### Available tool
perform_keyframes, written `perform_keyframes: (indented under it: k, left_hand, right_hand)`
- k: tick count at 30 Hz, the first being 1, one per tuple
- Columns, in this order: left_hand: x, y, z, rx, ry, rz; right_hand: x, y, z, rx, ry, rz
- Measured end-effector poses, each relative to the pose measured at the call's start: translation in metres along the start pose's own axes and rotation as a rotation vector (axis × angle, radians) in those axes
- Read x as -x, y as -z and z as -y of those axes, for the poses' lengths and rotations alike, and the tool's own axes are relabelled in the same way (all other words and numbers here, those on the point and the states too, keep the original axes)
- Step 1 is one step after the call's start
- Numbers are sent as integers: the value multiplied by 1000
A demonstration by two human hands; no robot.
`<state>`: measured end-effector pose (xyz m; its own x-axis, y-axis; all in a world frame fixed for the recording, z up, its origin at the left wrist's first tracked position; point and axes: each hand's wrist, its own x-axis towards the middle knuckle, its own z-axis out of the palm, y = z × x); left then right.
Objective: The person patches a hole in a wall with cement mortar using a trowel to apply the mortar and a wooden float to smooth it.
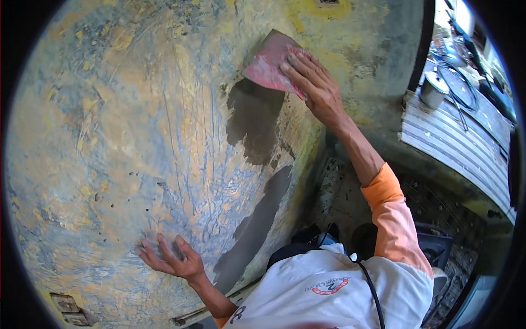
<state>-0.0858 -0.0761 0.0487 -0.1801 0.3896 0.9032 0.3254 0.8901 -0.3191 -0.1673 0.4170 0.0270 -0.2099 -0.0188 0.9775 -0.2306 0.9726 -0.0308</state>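
In front of me stands a worn wall [126,109] with mottled yellow, tan and blue-grey paint. High on it, my right hand [314,82] holds a sheet of sandpaper [271,63], pink with a brownish-grey upper part, flat against the surface. Its fingers lie close together over the sheet's right side, and the thumb is hidden. Just under the sheet is a dark grey patch [255,118]; a longer grey patch [255,225] runs further down. My left hand [178,260] is open at the lower left, fingers spread towards the wall, holding nothing. Whether its fingertips touch the wall I cannot tell.
An electrical box [71,308] is set low in the wall at left. To the right, a ridged, whitish surface [449,137] carries a metal can [434,89] and cables [460,82]. Dark objects [433,241] sit on the floor below, behind my right arm.
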Motion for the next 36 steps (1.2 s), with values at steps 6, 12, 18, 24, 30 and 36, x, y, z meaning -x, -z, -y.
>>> perform_keyframes:
  k: [6, 12, 18, 24, 30, 36]
  left_hand:
    - [-2, -20, -7, -205, -4, 28]
    - [-4, -33, -11, -266, -14, 8]
    - [0, -37, -10, -310, 15, 35]
    - [-3, -40, -15, -325, -7, 20]
    - [-7, -41, -19, -319, -19, 23]
    - [-7, -43, -19, -315, -31, -17]
  right_hand:
    - [16, -50, -10, 42, -75, 80]
    - [43, -54, 14, 4, -118, 139]
    - [79, -56, 42, -24, -155, 151]
    - [112, -66, 79, -99, -266, 175]
    - [131, -69, 99, -145, -335, 176]
    - [163, -50, 123, -195, -315, 295]
